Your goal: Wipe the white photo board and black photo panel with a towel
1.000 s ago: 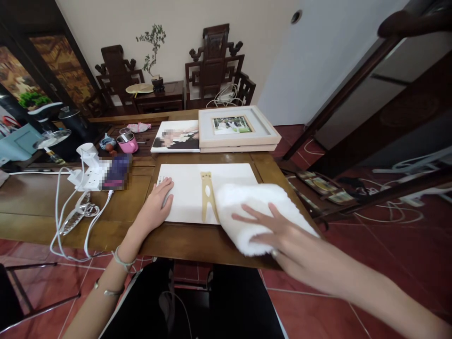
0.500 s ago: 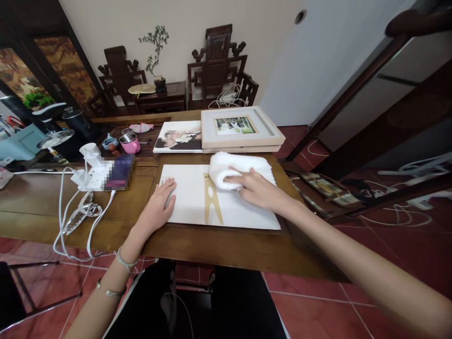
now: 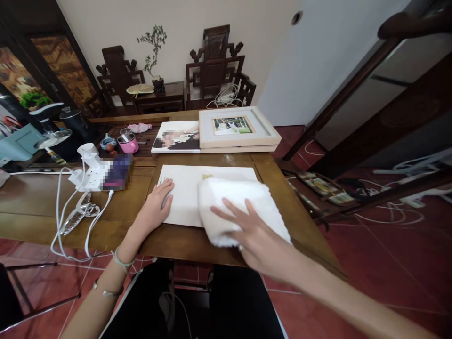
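Observation:
My left hand (image 3: 158, 203) lies with its fingers stretched over the left edge of a flat white board or panel (image 3: 181, 195). Beneath my right hand (image 3: 252, 228) is a folded, fluffy white towel (image 3: 226, 190); some fingers spread over its top while others tuck in at its near edge. The towel covers the board's right part and hangs past its front edge. Only a small bit of the gold mark (image 3: 207, 176) on the board shows beyond the towel. Small print near my left fingertips is too small to read.
Behind the board lie a photo panel (image 3: 176, 136) and stacked pale wood picture frames (image 3: 240, 127). On the wooden table's (image 3: 141, 174) left are a power strip (image 3: 93, 176) with white cables, a clear hair claw (image 3: 79, 214) and a pink cup (image 3: 127, 142).
My right hand has drawn the towel toward me, from the board's far right part over its near edge, hiding most of the gold mark. The left hand has stayed on the board.

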Demonstrator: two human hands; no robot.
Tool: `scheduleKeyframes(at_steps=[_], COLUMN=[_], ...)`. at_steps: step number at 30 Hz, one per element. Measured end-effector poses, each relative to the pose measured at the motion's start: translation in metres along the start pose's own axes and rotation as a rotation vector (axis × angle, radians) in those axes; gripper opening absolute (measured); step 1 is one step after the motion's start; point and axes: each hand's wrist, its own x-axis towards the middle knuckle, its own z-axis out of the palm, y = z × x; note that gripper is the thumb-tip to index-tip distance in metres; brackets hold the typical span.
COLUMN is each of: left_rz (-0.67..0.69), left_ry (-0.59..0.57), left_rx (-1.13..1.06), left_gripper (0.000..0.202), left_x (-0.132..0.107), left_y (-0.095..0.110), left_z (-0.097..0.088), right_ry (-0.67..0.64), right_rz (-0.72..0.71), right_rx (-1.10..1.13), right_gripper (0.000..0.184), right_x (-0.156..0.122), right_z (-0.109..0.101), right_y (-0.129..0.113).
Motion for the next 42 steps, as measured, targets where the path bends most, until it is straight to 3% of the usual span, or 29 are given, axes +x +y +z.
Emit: scheduleKeyframes(at_steps=[3, 7, 15, 19, 23, 30, 33, 36, 42], left_rz=[0.014, 0.015, 0.018, 0.017, 0.016, 0.013, 0.014, 0.015, 0.009], left_ry=[0.017, 0.030, -0.010, -0.009, -0.013, -0.019, -0.015, -0.009, -0.016], left_rx=[0.004, 0.011, 0.031, 0.021, 0.028, 0.039, 0.034, 0.032, 0.026], left_gripper=[0.040, 0.039, 0.041, 0.040, 0.040, 0.040, 0.039, 0.040, 0.041], left_x=[0.000, 0.001, 0.003, 0.003, 0.003, 0.003, 0.003, 0.002, 0.001], left_y=[-0.001, 0.000, 0.001, 0.000, 0.000, 0.002, 0.002, 0.001, 0.003], left_z=[0.001, 0.003, 0.002, 0.002, 0.003, 0.003, 0.003, 0.004, 0.003], right_ry=[-0.013, -0.018, -0.082, -0.058, -0.073, -0.066, -0.085, -0.122, -0.113], right_rz=[-0.060, -0.012, 0.142, 0.166, 0.145, -0.001, -0.038, -0.005, 0.108], right_rx=[0.009, 0.024, 0.025, 0.006, -0.041, -0.002, 0.022, 0.029, -0.007], right_gripper=[0.055, 0.059, 0.061, 0.057, 0.061, 0.055, 0.049, 0.057, 0.060], right_x=[-0.020, -0.013, 0.065, 0.095, 0.081, 0.010, 0.005, 0.025, 0.101], right_z=[0.002, -0.002, -0.018, -0.019, -0.015, -0.004, -0.004, -0.007, -0.014], right_y=[-0.019, -0.010, 0.052, 0.064, 0.046, -0.024, -0.032, -0.018, 0.036])
